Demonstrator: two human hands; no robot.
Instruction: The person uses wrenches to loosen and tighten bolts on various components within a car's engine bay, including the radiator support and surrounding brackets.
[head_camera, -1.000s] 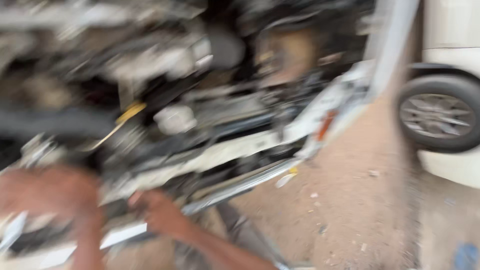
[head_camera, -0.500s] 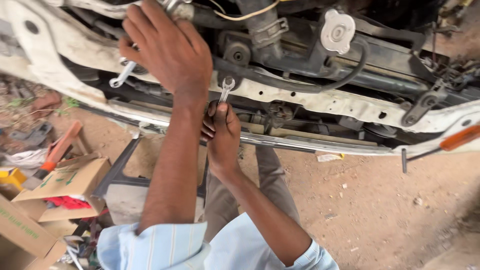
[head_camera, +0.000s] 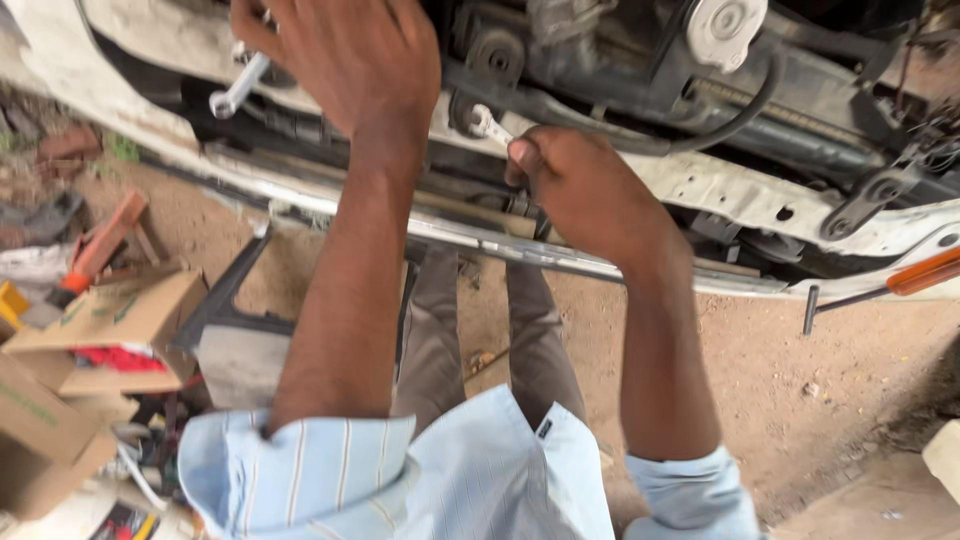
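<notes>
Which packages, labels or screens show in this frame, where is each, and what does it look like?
Open cardboard box: on the ground at left, brown, flaps open, something red inside.
Second cardboard box: lower left corner, brown, green print on its side.
No screens or signs show.

Your right hand now sits further right of the left hand, gripping its spanner beside the black hose.
</notes>
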